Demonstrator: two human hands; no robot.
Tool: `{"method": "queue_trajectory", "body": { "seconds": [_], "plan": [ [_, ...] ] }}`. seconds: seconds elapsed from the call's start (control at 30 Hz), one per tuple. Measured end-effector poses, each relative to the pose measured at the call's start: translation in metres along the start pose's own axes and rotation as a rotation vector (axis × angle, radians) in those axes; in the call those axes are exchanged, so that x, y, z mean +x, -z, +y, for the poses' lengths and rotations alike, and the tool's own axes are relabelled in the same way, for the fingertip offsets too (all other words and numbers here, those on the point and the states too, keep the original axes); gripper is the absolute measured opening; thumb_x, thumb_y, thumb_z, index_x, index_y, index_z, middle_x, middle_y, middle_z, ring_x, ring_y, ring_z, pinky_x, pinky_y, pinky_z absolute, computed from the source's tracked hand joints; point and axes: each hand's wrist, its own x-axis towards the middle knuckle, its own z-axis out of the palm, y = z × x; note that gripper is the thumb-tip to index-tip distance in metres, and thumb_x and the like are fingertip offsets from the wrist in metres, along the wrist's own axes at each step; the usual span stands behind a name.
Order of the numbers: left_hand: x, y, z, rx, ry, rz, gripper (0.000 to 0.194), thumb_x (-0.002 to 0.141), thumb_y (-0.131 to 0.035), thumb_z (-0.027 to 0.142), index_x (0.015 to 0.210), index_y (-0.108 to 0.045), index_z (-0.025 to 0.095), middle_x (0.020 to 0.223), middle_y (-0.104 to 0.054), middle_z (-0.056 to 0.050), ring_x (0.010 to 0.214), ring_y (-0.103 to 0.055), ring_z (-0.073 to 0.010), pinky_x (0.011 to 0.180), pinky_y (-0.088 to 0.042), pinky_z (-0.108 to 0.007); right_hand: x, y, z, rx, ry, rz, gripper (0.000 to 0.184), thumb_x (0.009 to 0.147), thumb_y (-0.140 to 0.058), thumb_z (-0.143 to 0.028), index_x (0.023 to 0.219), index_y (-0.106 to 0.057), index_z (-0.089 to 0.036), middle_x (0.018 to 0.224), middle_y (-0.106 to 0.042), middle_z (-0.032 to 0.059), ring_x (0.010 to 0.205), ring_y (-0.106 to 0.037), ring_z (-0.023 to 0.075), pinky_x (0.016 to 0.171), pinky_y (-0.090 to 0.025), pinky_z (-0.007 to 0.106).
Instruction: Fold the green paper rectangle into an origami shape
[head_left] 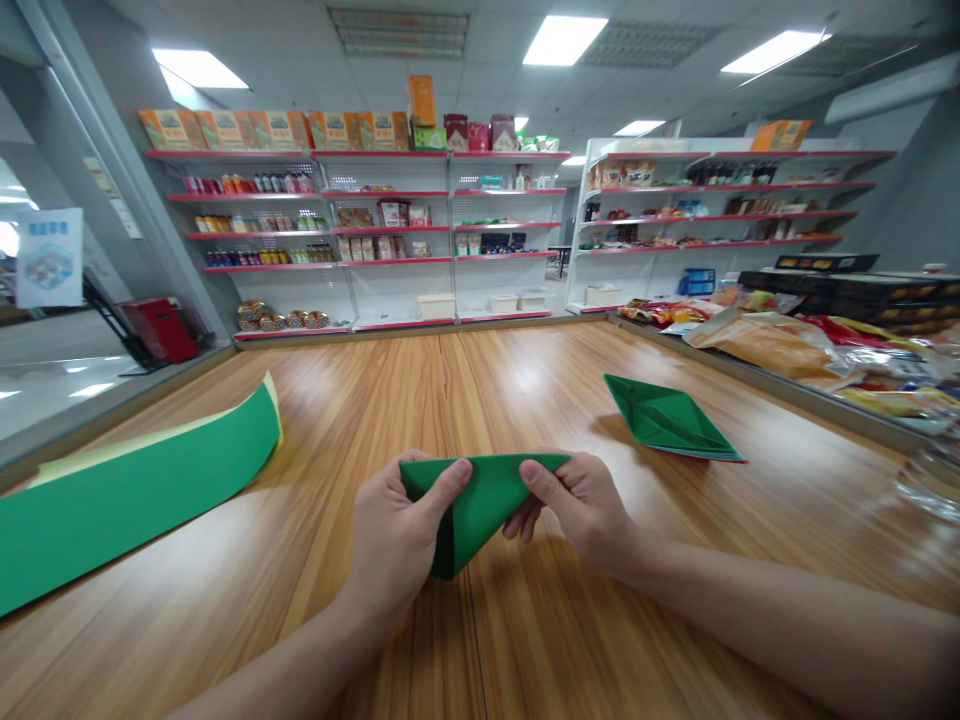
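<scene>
A green sheet of paper (487,500), folded into a downward-pointing triangle, is held between both hands above the wooden table (360,620). My left hand (401,530) pinches its upper left part, thumb on the near face. At the upper right corner, my right hand (589,505) grips the fold with thumb in front and fingers behind. Further right lies a folded green paper piece (667,415), shaped like a shallow boat, with thin reddish and bluish edges underneath. On the left rests a stack of paper strips (150,490), green on top with a yellow one showing behind, its far end curled up.
A clear glass or plastic container (930,480) stands at the right edge. Beyond the table's right border lie packaged snacks (780,345) and dark boxes (862,295). Shelves of goods (390,230) line the back. A red box on a trolley (161,330) is at left.
</scene>
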Motion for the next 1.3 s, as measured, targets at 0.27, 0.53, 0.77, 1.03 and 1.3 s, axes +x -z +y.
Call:
{"method": "queue_trajectory", "body": {
  "seconds": [0.27, 0.53, 0.77, 1.03, 1.3],
  "plan": [
    [-0.001, -0.001, 0.000, -0.011, -0.033, -0.027, 0.033, 0.075, -0.068, 0.046, 0.068, -0.058, 0.016, 0.057, -0.050, 0.004, 0.055, -0.044, -0.0105, 0.050, -0.036, -0.020, 0.000, 0.000, 0.000, 0.023, -0.002, 0.003, 0.043, 0.092, -0.049, -0.042, 0.072, -0.065, -0.008, 0.058, -0.069, 0.0101, 0.049, -0.065, 0.0154, 0.046, -0.052, 0.024],
    [-0.002, 0.000, 0.003, -0.008, -0.027, -0.037, 0.032, 0.075, -0.068, 0.046, 0.070, -0.059, 0.015, 0.059, -0.051, 0.003, 0.056, -0.046, -0.0110, 0.050, -0.037, -0.020, 0.001, 0.000, -0.002, 0.002, 0.009, 0.008, 0.044, 0.092, -0.049, -0.041, 0.069, -0.066, -0.008, 0.057, -0.069, 0.0105, 0.048, -0.064, 0.0151, 0.046, -0.052, 0.024],
    [-0.005, -0.001, 0.003, -0.044, -0.020, -0.037, 0.031, 0.076, -0.069, 0.045, 0.070, -0.058, 0.016, 0.059, -0.052, 0.003, 0.056, -0.046, -0.0112, 0.051, -0.038, -0.020, 0.001, 0.000, 0.001, 0.036, 0.022, 0.006, 0.049, 0.093, -0.047, -0.043, 0.068, -0.068, -0.006, 0.056, -0.068, 0.0113, 0.047, -0.063, 0.0149, 0.044, -0.050, 0.023],
    [-0.003, -0.002, 0.000, -0.122, 0.026, -0.017, 0.032, 0.073, -0.072, 0.045, 0.068, -0.058, 0.016, 0.056, -0.048, 0.004, 0.052, -0.042, -0.0092, 0.047, -0.035, -0.018, 0.004, 0.001, 0.010, 0.195, -0.017, -0.019, 0.052, 0.093, -0.047, -0.044, 0.064, -0.068, -0.005, 0.052, -0.067, 0.0115, 0.042, -0.061, 0.0142, 0.041, -0.049, 0.022],
    [-0.003, -0.005, -0.003, -0.245, 0.107, -0.015, 0.034, 0.070, -0.074, 0.043, 0.069, -0.053, 0.017, 0.056, -0.049, 0.005, 0.052, -0.044, -0.0090, 0.047, -0.036, -0.018, -0.001, -0.002, 0.002, 0.121, -0.055, -0.091, 0.059, 0.093, -0.042, -0.050, 0.064, -0.065, -0.004, 0.053, -0.067, 0.0148, 0.041, -0.062, 0.0151, 0.039, -0.049, 0.021]
  ]
}}
